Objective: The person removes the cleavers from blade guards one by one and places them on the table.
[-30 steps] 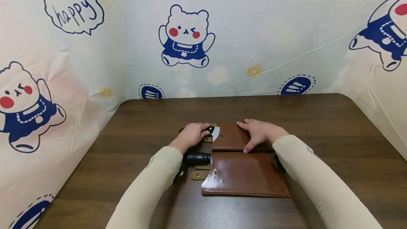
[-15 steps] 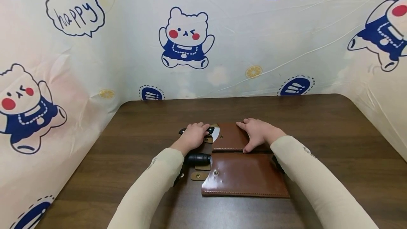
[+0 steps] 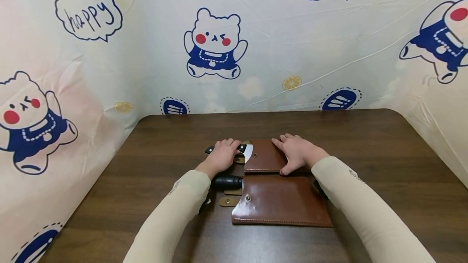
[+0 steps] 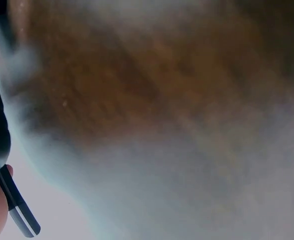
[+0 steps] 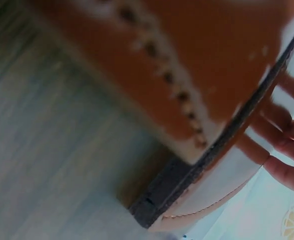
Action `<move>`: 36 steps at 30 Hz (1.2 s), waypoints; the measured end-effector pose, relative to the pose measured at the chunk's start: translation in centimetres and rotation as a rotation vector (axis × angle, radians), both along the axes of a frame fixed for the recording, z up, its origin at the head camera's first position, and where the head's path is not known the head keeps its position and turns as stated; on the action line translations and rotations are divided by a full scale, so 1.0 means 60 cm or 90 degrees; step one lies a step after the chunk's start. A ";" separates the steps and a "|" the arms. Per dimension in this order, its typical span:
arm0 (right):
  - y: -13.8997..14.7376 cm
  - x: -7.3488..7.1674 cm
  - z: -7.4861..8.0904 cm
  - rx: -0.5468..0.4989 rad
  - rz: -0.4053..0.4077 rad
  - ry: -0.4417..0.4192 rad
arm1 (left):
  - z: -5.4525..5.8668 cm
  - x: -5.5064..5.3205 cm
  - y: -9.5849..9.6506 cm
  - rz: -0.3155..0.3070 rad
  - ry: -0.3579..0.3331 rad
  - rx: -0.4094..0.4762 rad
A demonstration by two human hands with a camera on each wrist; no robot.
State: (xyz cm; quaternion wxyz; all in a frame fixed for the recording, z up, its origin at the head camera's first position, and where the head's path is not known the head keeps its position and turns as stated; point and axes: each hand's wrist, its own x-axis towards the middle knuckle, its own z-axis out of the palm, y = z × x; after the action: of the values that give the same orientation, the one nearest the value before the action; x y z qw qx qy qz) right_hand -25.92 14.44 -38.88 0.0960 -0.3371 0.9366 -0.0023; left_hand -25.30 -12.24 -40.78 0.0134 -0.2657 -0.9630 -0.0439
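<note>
In the head view my left hand [image 3: 222,155] curls over the black handle [image 3: 242,148] of a cleaver, whose butt shows left of my fingers. A pale crescent of its blade [image 3: 249,153] shows at the mouth of the far brown leather sheath [image 3: 262,160]. The rest of the blade is hidden inside. My right hand [image 3: 297,153] lies spread across that sheath, thumb at the near edge and fingers toward the far edge. In the right wrist view its straight fingers [image 5: 284,171] touch the glossy leather. The left wrist view is mostly blurred, with a black handle [image 4: 20,212] at lower left.
A second, larger brown sheath [image 3: 285,204] lies just nearer, edge against the first. A black ribbed handle [image 3: 227,182] sticks out of its left side, above a tan snap strap [image 3: 228,201]. The dark wood table [image 3: 146,198] ends at a printed cloth backdrop [image 3: 263,52].
My left hand has shifted slightly right and closed more over the handle, so the handle's butt now shows. My right hand and both sheaths stay practically where they were.
</note>
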 end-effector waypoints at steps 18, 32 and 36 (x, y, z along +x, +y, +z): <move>-0.009 0.012 0.006 0.019 0.014 0.048 | 0.002 -0.002 -0.014 -0.022 0.010 0.039; -0.008 0.018 0.008 0.008 0.005 0.058 | 0.007 0.001 -0.020 -0.025 0.001 0.055; -0.007 0.019 0.008 0.002 -0.001 0.059 | 0.009 0.001 -0.020 -0.026 0.002 0.051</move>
State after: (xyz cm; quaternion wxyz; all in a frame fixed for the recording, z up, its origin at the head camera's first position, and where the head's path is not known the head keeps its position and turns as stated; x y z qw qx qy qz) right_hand -24.79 14.03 -38.40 0.0533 -0.3360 0.9402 0.0149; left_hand -25.24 -13.47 -40.26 0.0248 -0.2849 -0.9547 -0.0825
